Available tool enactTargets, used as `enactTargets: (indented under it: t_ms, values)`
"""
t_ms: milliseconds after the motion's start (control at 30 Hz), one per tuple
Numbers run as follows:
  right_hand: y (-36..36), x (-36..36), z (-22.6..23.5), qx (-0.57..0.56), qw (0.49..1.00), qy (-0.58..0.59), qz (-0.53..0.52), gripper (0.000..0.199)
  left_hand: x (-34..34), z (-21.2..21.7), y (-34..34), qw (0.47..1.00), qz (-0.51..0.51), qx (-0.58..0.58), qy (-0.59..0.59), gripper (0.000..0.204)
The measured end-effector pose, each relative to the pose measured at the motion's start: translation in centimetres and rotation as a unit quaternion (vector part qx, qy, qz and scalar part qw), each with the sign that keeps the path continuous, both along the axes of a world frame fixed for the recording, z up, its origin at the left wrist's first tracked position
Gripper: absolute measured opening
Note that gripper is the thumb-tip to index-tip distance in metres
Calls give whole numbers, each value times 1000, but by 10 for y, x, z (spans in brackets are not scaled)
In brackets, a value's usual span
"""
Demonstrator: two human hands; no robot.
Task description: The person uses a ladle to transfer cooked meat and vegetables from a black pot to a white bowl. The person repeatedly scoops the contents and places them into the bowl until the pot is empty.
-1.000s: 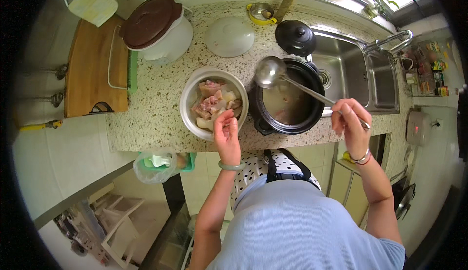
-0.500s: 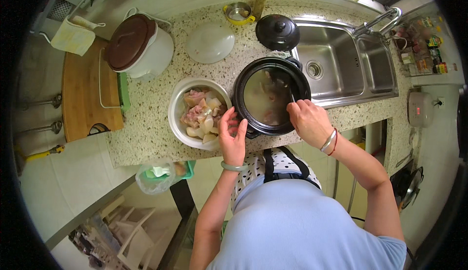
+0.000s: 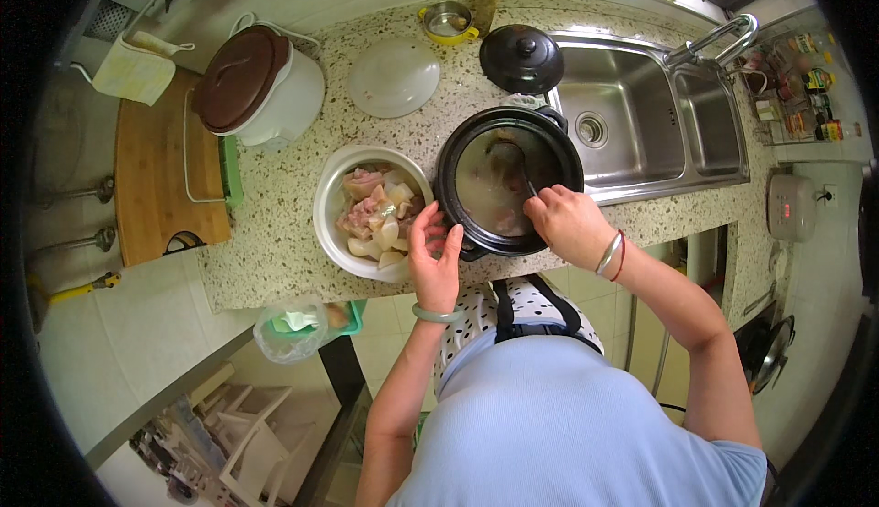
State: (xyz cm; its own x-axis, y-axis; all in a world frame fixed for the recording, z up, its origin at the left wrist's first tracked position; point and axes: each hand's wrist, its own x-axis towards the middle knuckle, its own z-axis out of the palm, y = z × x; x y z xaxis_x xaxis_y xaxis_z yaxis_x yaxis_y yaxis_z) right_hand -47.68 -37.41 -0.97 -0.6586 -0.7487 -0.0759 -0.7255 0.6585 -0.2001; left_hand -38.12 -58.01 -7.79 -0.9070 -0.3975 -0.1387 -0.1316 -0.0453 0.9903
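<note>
A black pot (image 3: 449, 197) of cloudy broth with pieces of meat in it stands on the counter. My right hand (image 3: 574, 226) is closed around the handle of a dark spoon (image 3: 526, 175), whose head dips into the broth toward the far side. With fingers apart, my left hand (image 3: 434, 264) rests by the pot's near left edge; whether it touches the rim I cannot tell. Just left of that hand sits a white bowl (image 3: 327, 232) holding pale chunks and pink raw meat.
Right of the pot is a steel double sink (image 3: 632, 109). Behind lie a black lid (image 3: 522, 60), a pale lid (image 3: 394, 78) and a small yellow-handled pan (image 3: 449, 23). A white pail with brown lid (image 3: 243, 81) and a wooden board (image 3: 151, 186) stand left.
My right hand has moved slightly left, and the spoon's head now shows in the broth toward the pot's far side. The left hand has stayed nearly in place.
</note>
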Motion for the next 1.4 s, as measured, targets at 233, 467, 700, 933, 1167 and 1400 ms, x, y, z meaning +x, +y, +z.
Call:
enactTargets:
  t_ms: [233, 467, 700, 933, 1167, 1400]
  values:
    - [2, -21, 14, -194, 921, -288, -178, 15, 0, 1, 1, 1000, -2, 1, 3, 46]
    - [-5, -27, 9, -252, 807, -446, -294, 23, 0, -1, 0, 1000, 0, 9, 3, 46]
    - [-5, -27, 12, -255, 790, -454, -324, 22, 0, 1, 0, 1000, 1, 22, -6, 47]
    - [-2, -16, 17, -249, 895, -311, -201, 13, 1, -2, -1, 1000, 3, 13, -4, 47]
    - [9, -7, 6, -62, 996, -56, 14, 12, 1, -1, -1, 1000, 4, 20, -6, 47]
    - [15, -11, 15, -52, 993, -98, -39, 9, 1, -3, -1, 1000, 6, 16, -3, 48]
